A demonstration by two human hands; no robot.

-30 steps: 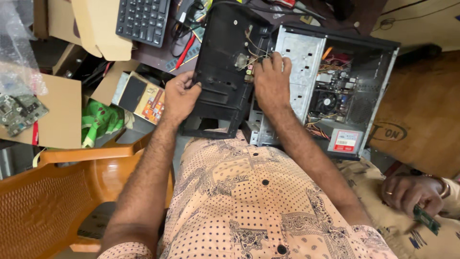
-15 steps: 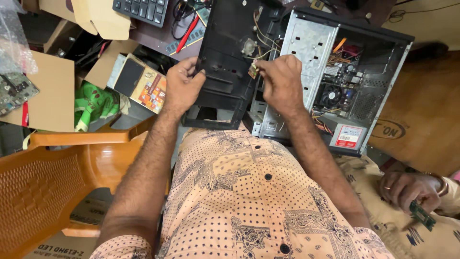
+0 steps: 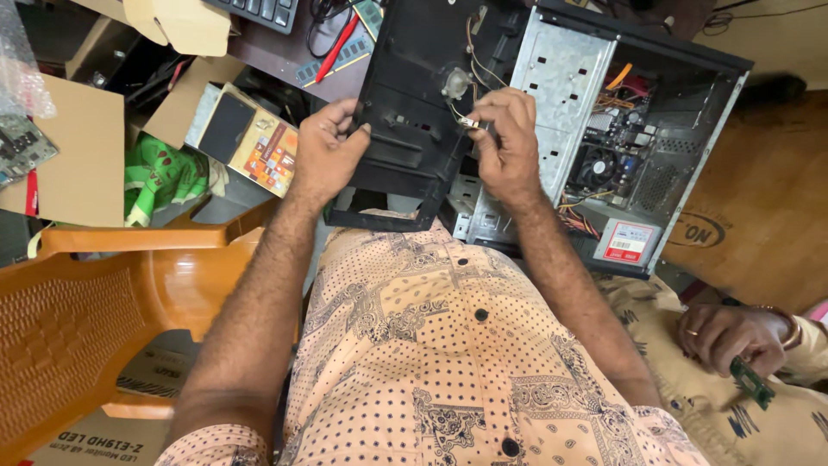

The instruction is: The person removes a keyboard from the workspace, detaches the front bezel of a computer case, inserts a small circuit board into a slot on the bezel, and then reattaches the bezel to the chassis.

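Head view: left hand (image 3: 323, 155) grips the upright black plastic computer front panel (image 3: 423, 103) by its left edge, right hand (image 3: 509, 138) pinching small wired connector (image 3: 468, 123) on its right.

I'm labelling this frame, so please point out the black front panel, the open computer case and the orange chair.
black front panel (image 3: 414, 103): head view, inner face.
open computer case (image 3: 561, 78): head view, metal drive cage.
orange chair (image 3: 78, 311): head view, seat.

Bright even daylight, soft shadows, sharp focus, wide-angle edge distortion
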